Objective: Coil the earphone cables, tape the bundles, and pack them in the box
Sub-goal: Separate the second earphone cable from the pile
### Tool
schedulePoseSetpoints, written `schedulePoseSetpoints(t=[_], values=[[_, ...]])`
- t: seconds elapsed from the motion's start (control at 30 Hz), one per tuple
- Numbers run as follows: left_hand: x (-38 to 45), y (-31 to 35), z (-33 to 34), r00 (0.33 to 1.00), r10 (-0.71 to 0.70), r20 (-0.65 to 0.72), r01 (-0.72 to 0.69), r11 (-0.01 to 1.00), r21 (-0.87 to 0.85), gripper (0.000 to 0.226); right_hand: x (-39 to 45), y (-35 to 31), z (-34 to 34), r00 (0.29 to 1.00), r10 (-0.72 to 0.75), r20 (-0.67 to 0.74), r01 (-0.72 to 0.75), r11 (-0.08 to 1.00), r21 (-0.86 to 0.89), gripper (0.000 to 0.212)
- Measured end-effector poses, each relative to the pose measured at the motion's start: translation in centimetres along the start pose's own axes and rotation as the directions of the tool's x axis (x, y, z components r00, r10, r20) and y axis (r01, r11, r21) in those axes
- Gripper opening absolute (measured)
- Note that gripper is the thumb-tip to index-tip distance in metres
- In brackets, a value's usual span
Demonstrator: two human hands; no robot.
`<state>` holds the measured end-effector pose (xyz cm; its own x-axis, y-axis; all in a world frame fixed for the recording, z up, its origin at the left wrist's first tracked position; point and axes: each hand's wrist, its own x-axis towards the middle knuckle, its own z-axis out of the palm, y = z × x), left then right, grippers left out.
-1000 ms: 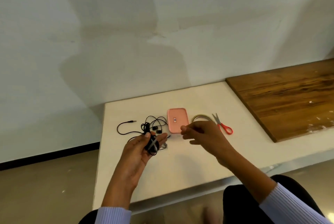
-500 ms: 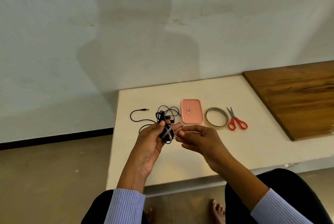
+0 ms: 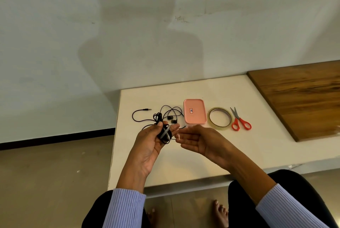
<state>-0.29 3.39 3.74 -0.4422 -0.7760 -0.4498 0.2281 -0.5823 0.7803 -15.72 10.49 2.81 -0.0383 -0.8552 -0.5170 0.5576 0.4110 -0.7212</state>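
Observation:
My left hand (image 3: 150, 141) holds a coiled black earphone bundle (image 3: 165, 134) crossed with strips of clear tape, just above the white table (image 3: 193, 163). My right hand (image 3: 198, 138) is beside it, palm up and fingers spread, its fingertips touching the bundle's right side. A second, loose black earphone cable (image 3: 143, 117) lies tangled on the table behind my left hand, its jack pointing right. The pink box (image 3: 194, 111) with its lid on stands just behind my right hand.
A roll of clear tape (image 3: 220, 118) lies right of the box, and red-handled scissors (image 3: 240, 122) lie right of the roll. A brown wooden board (image 3: 303, 99) covers the table's right end. The table's left edge drops to the floor.
My right hand has opened from a pinch at the bundle to a flat, palm-up pose. The left hand keeps hold of the bundle. The camera view has shifted.

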Motion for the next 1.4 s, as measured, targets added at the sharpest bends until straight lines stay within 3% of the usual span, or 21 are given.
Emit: schedulePoseSetpoints(t=[0.1,0.17,0.4,0.6,0.67,0.87,0.97,1.07,1.2,1.4], values=[[0.0,-0.2,0.3,1.000,0.004,-0.012,-0.004,1.000,0.001,0.022,0.1,0.8,0.1,0.987,-0.141,-0.084,0.122,0.973,-0.196,0.019],[0.2,-0.2,0.3,1.000,-0.002,-0.027,0.001,1.000,-0.027,0.021,0.2,1.0,0.0,0.983,-0.157,-0.094,0.137,0.973,-0.187,0.019],[0.4,0.2,-0.5,0.999,-0.037,-0.036,0.032,0.991,-0.128,0.019,0.3,-0.6,-0.6,0.992,0.035,0.119,-0.035,0.999,0.005,0.035],[0.1,0.2,-0.6,0.999,0.025,-0.035,-0.026,0.999,-0.042,0.018,0.8,-0.2,0.0,0.984,0.118,0.130,-0.151,0.947,0.282,0.042],[0.0,0.2,-0.6,0.999,0.034,-0.037,-0.036,0.999,-0.039,0.019,0.9,-0.1,0.1,0.985,0.122,0.119,-0.152,0.943,0.297,0.045],[-0.4,-0.2,-0.4,0.998,0.068,-0.001,-0.068,0.996,0.052,0.020,1.4,1.0,0.8,0.997,-0.003,-0.075,0.003,1.000,-0.003,0.034],[-0.7,-0.2,-0.2,0.996,0.094,-0.001,-0.094,0.990,0.106,0.020,1.4,1.2,0.8,0.994,-0.051,-0.093,0.046,0.997,-0.054,0.017],[-0.8,-0.5,0.1,0.987,0.154,-0.033,-0.139,0.952,0.274,0.023,1.4,1.3,1.0,0.987,-0.073,-0.143,0.058,0.992,-0.110,0.017],[-0.7,-1.3,0.8,0.971,0.223,-0.084,-0.164,0.882,0.442,0.026,1.5,1.7,1.5,0.953,-0.168,-0.252,0.120,0.974,-0.194,0.015],[-0.5,-2.0,1.3,0.962,0.232,-0.144,-0.139,0.870,0.473,0.026,1.5,1.7,1.8,0.862,-0.400,-0.312,0.258,0.876,-0.408,0.006]])
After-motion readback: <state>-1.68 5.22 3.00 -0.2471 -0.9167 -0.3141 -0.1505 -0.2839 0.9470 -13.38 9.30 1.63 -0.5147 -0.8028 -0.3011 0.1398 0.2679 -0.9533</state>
